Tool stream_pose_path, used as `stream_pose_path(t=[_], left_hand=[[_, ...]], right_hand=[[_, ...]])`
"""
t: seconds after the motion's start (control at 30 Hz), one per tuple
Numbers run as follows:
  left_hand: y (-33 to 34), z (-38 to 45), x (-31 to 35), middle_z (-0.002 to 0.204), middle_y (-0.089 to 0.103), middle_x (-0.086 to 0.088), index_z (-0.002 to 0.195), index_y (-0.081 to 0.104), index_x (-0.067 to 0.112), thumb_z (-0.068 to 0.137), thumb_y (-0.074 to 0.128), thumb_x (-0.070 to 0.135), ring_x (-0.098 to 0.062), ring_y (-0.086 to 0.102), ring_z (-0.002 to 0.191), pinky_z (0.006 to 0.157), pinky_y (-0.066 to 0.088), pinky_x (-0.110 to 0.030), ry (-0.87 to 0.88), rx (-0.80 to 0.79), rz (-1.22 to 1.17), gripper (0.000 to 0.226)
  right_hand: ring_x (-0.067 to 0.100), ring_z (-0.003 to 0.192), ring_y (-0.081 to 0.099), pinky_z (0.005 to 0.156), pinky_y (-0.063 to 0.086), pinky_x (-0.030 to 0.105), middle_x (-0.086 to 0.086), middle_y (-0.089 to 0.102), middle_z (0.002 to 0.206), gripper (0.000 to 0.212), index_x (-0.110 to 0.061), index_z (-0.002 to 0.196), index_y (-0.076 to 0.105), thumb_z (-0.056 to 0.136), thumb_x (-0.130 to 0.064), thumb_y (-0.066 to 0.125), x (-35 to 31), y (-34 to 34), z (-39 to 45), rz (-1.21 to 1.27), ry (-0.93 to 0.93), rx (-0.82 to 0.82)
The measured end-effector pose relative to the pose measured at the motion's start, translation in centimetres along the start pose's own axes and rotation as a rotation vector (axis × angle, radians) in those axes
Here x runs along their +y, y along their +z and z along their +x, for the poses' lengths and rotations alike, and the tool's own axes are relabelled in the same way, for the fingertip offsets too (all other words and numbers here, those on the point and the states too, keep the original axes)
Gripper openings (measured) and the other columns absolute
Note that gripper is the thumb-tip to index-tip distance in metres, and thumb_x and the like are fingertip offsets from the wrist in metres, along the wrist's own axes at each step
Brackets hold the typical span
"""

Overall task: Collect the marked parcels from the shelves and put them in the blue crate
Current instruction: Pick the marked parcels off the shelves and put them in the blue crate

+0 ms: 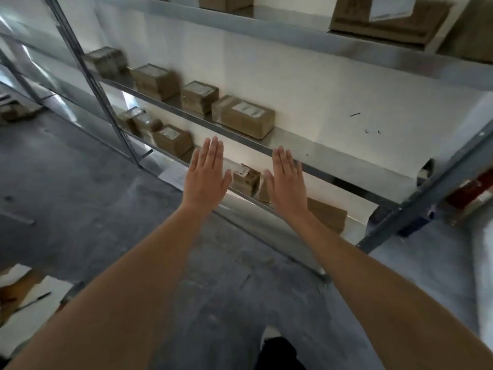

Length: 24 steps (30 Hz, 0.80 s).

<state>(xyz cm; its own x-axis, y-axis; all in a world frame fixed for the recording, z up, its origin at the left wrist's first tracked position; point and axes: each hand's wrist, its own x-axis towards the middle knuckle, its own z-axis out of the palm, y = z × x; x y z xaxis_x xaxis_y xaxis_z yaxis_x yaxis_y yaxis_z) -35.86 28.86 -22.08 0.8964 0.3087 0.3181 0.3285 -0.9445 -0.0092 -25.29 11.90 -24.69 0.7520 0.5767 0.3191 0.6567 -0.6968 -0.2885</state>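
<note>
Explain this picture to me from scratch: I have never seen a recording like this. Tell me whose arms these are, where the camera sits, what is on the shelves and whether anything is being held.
There is no machine here. A person wears one wide-angle camera on the head, looking forward and down, so the two bare arms reaching away from you are their own. The left hand and the right hand are both stretched out flat, fingers straight, in front of a grey metal shelving rack. Neither holds anything.

On the shelves stand small brown cardboard parcels with white labels: four in a row on the middle shelf, such as the nearest one, and more on the shelf below, including a little labelled parcel seen between the two hands. Larger brown cardboard boxes sit on the top shelf. The floor is grey concrete. No blue crate is in view.
</note>
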Motion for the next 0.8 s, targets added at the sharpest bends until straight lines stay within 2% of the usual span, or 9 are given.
stream_pose_path(t=[0.1,0.27,0.43,0.53,0.7,0.8], left_hand=[[3.3,3.1,-1.7,0.161,0.011,-0.013,0.153,0.013,0.004,0.094,0.010,0.045,-0.025,0.006,0.149,0.122,0.009,-0.042,0.013,-0.058,-0.027,0.071],[10.4,8.9,-4.6,0.160,0.014,-0.013,0.152,0.015,0.004,0.096,0.020,0.042,-0.025,0.009,0.149,0.122,0.009,-0.040,0.032,-0.182,-0.034,0.068],[17.6,12.4,-7.4,0.159,0.020,-0.013,0.151,0.019,0.002,0.096,0.018,0.042,-0.024,0.013,0.148,0.121,0.012,-0.040,0.048,-0.303,-0.069,0.068],[22.3,13.4,-9.3,0.160,0.013,-0.011,0.152,0.013,0.005,0.098,0.024,0.040,-0.022,0.006,0.149,0.122,0.007,-0.039,0.038,-0.388,-0.108,0.066],[31.8,16.3,-13.6,0.161,0.006,-0.010,0.153,0.007,0.005,0.088,0.001,0.049,-0.022,0.001,0.149,0.120,-0.003,-0.034,-0.024,-0.492,-0.173,0.078],[37.5,18.3,-15.9,0.162,0.002,-0.009,0.153,0.002,0.007,0.099,0.018,0.042,-0.021,-0.003,0.149,0.121,-0.003,-0.035,0.020,-0.589,-0.188,0.066]], right_hand=[[0.019,0.150,0.008,0.123,0.009,0.042,0.006,0.015,0.162,0.054,-0.011,0.154,0.017,0.106,-0.034,0.025,-0.2,4.3,3.6,0.037,-0.023,-0.030],[0.019,0.150,0.006,0.122,0.002,0.037,0.006,0.015,0.162,0.053,-0.011,0.154,0.017,0.106,-0.033,0.025,1.2,11.5,9.3,0.097,0.023,-0.118],[0.020,0.150,0.011,0.122,0.013,0.043,0.007,0.020,0.160,0.053,-0.010,0.153,0.021,0.105,-0.033,0.029,2.7,18.2,12.9,0.126,0.106,-0.199],[0.019,0.150,0.011,0.122,0.014,0.044,0.007,0.020,0.160,0.053,-0.010,0.152,0.023,0.105,-0.033,0.029,3.2,22.7,14.5,0.150,0.162,-0.250],[0.020,0.150,0.010,0.122,0.010,0.037,0.007,0.019,0.161,0.056,-0.010,0.153,0.021,0.104,-0.037,0.026,4.4,31.8,17.3,0.145,0.290,-0.297],[0.022,0.150,0.011,0.122,0.010,0.037,0.009,0.019,0.161,0.056,-0.008,0.153,0.022,0.104,-0.034,0.031,4.8,36.6,19.0,0.145,0.406,-0.289]])
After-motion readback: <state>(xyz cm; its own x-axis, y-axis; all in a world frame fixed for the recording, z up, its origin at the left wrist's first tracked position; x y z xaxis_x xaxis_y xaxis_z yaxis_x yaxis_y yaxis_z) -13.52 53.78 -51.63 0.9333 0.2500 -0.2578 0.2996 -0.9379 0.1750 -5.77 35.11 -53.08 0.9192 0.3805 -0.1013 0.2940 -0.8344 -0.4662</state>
